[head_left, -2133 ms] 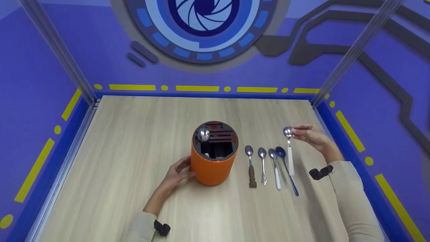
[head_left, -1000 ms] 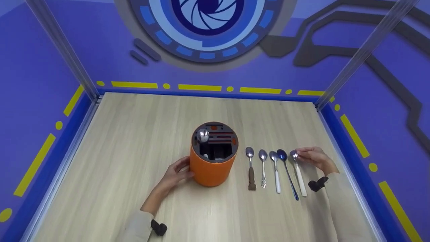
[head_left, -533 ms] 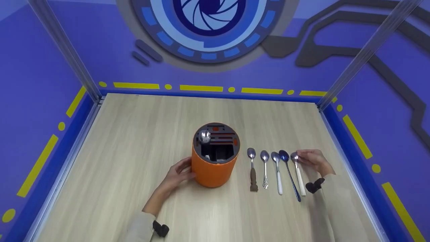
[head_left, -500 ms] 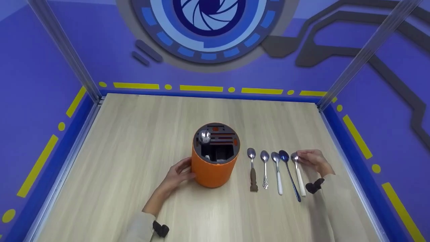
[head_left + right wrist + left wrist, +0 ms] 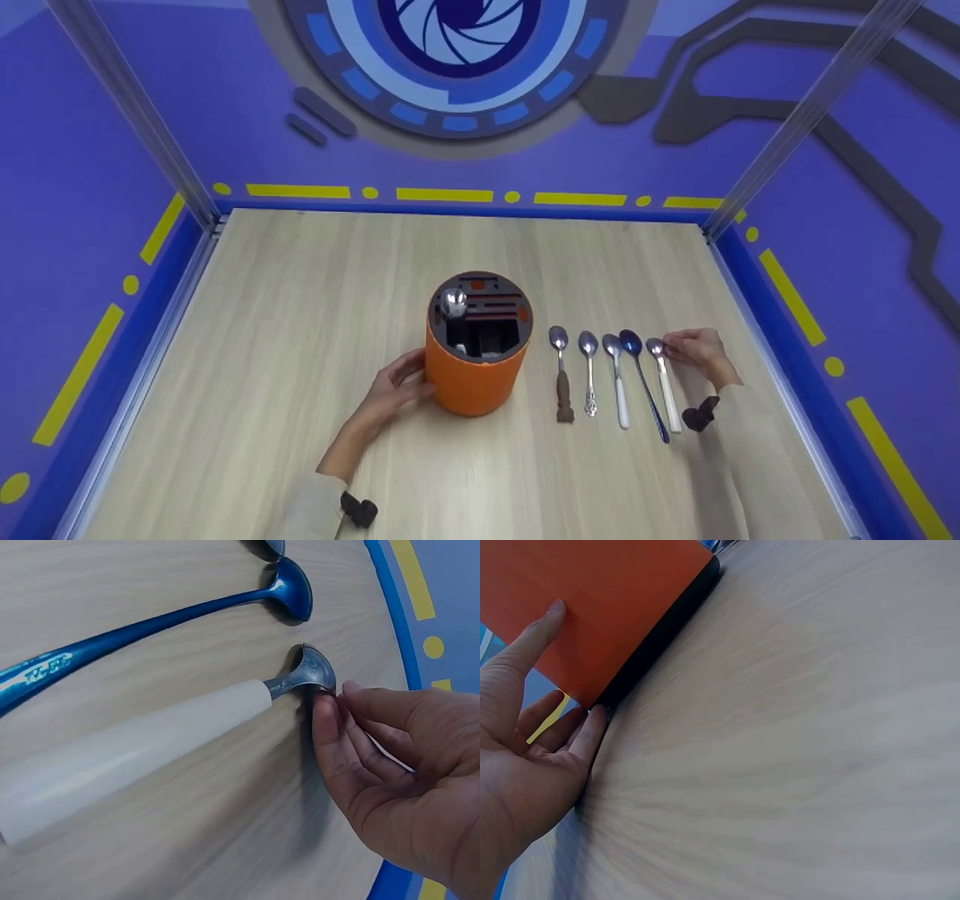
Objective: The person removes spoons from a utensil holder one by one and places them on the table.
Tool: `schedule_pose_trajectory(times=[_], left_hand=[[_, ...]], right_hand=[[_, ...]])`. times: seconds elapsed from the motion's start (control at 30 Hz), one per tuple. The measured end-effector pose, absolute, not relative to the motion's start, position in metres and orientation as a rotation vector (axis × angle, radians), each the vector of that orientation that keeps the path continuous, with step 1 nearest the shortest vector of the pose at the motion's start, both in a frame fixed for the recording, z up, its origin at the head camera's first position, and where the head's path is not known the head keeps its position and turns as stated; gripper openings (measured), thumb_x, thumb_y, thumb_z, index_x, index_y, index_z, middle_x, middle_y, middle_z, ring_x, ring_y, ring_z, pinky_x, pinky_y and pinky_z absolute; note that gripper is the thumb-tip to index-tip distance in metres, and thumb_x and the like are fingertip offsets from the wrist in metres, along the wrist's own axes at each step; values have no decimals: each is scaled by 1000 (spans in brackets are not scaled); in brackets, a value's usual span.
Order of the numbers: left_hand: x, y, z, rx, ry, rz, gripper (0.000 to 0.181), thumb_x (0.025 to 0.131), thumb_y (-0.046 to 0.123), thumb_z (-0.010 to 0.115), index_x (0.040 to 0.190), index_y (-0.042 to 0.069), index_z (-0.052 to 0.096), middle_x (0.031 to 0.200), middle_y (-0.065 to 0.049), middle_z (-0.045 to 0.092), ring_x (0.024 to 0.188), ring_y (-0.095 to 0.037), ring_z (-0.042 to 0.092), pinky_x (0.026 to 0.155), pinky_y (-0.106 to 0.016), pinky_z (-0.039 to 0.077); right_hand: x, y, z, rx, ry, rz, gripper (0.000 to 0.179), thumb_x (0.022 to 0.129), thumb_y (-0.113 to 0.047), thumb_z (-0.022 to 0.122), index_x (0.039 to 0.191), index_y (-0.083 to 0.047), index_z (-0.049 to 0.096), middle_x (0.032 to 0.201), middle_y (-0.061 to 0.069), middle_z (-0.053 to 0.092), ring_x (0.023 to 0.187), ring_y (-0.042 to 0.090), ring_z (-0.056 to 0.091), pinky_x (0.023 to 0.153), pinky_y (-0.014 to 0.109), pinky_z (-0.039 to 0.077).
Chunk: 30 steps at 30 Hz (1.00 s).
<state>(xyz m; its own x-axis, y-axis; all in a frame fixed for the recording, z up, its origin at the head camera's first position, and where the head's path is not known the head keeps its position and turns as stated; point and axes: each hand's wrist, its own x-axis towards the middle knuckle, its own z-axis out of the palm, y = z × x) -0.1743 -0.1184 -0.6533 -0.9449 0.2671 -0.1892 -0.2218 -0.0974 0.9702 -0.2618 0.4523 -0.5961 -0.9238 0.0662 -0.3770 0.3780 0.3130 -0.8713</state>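
At the right end of a row of spoons, my right hand (image 5: 699,351) pinches the bowl edge of a white-handled spoon (image 5: 665,386). The right wrist view shows thumb and fingertips at the rim of its metal bowl (image 5: 313,672). Beside it lies a blue spoon (image 5: 646,390). Further left are a slimmer white-handled spoon (image 5: 619,386), an ornate silver spoon (image 5: 589,375) and a brown-handled spoon (image 5: 562,379). My left hand (image 5: 390,386) rests against the side of an orange round utensil holder (image 5: 474,386), thumb straight along its wall, fingers low by its base (image 5: 656,641).
A shiny spoon bowl (image 5: 454,302) sticks up from the holder's dark slotted top (image 5: 495,300). The pale wooden table (image 5: 300,300) is bounded by blue-purple panels (image 5: 450,169) at the back and both sides, with metal posts in the corners.
My right hand has brought the white-handled spoon down toward me, beside the blue spoon, and shifted it slightly since. The blue spoon now lies apart from it. My left hand has stayed at the holder.
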Motion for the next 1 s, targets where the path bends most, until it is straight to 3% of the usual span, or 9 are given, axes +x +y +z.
schedule_pose_trajectory(times=[0.27,0.5,0.63,0.83,1.0], left_hand=[[-174,-118,-654,37,1855,2095,71,87,16,83,150,18,51,156,-4,50,149,-24,41,122,-38,39],[-174,-117,-651,52,1845,2125,69,90,11,79,151,12,48,156,-11,48,149,-29,41,122,-38,41],[-176,-117,-650,44,1869,2106,69,89,17,80,151,13,49,157,-9,48,149,-28,41,122,-40,41],[-173,-120,-652,18,1892,2102,69,89,18,81,150,14,50,157,-8,49,150,-27,40,126,-46,34],[-176,-116,-653,10,1893,2086,70,87,20,83,149,16,51,157,-6,50,150,-26,40,126,-46,33]], right_hand=[[-259,449,-587,368,2512,-1403,36,101,-4,57,127,22,57,105,19,76,86,9,73,85,28,64],[-273,428,-560,209,2548,-1466,39,102,-8,60,125,23,57,96,9,77,79,1,72,78,19,62],[-281,411,-544,92,2546,-1536,36,102,-3,58,124,25,57,100,15,76,81,0,72,80,19,62],[-283,374,-522,-64,2606,-1509,33,102,-7,59,125,17,62,116,32,70,90,7,74,84,18,61],[-279,346,-496,-168,2661,-1455,34,103,-13,61,129,9,64,125,30,67,106,20,74,89,15,58]])
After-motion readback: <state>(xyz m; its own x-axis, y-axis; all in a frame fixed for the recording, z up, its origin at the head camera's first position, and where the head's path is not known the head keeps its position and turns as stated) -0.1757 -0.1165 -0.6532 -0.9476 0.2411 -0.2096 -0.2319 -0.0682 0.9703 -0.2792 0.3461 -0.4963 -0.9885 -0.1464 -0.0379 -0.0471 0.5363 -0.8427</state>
